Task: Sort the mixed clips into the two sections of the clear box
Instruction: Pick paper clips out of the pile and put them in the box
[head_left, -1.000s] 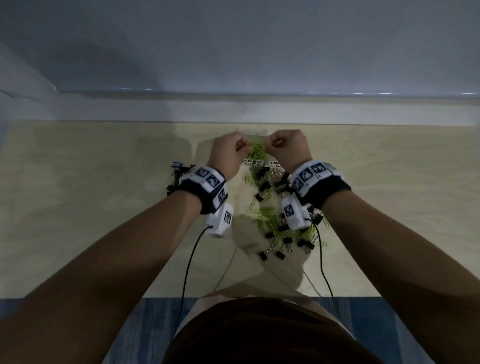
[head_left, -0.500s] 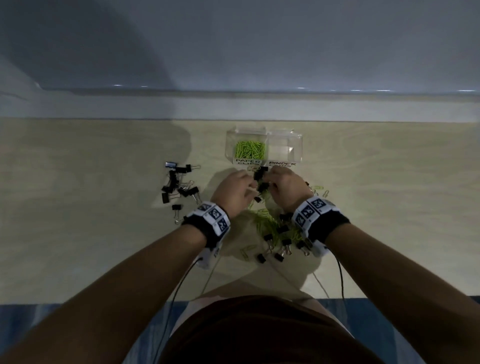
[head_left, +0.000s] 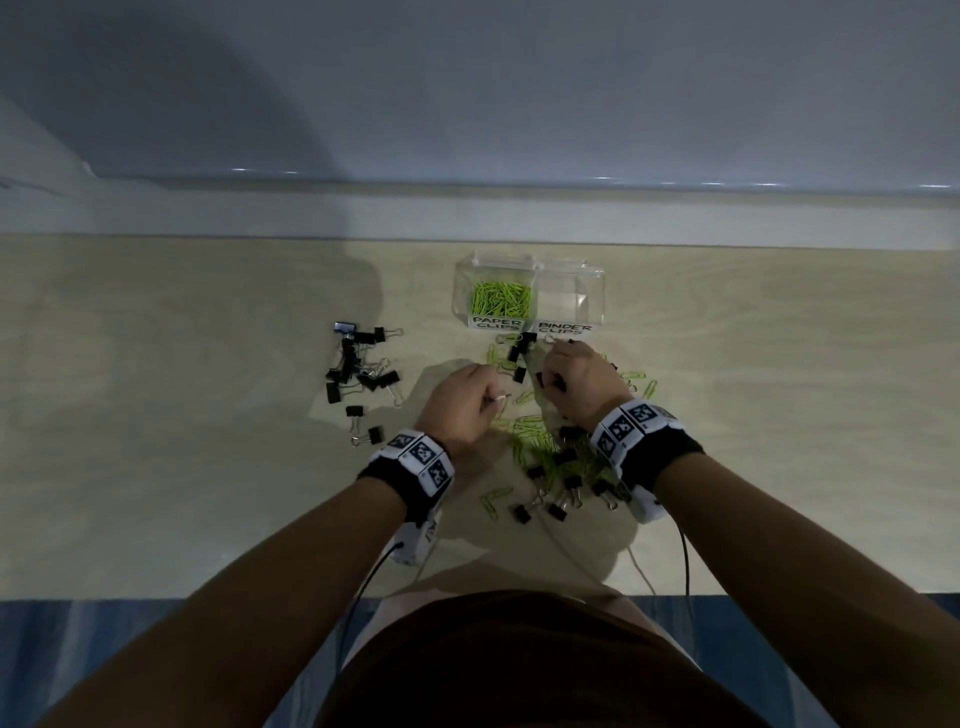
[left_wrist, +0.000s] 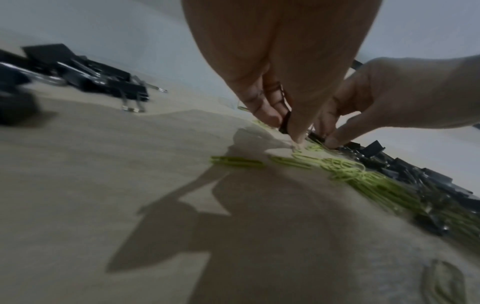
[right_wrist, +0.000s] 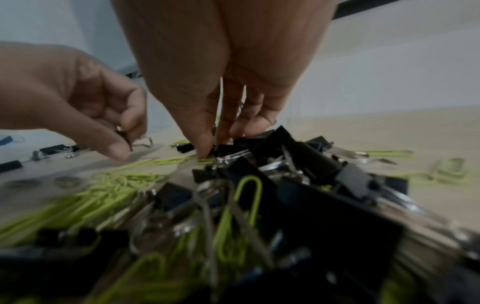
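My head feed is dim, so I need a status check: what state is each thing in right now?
clear box: open, upright.
paper clips section: holds green paper clips.
binder clips section: looks empty.
mixed pile: unsorted, on table.
separate binder clips: loose, left of the pile.
left hand: pinching a binder clip.
right hand: fingers pinching into the pile.

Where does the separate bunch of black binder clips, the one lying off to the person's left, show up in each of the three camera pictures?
Head: the side heap of binder clips lies left of centre, left of the left hand.
Left wrist: the same heap sits blurred at the upper left.
Right wrist: only a few of its clips show at the left edge, behind the left hand.
Shared landmark: the left hand, beside the heap in all three views.
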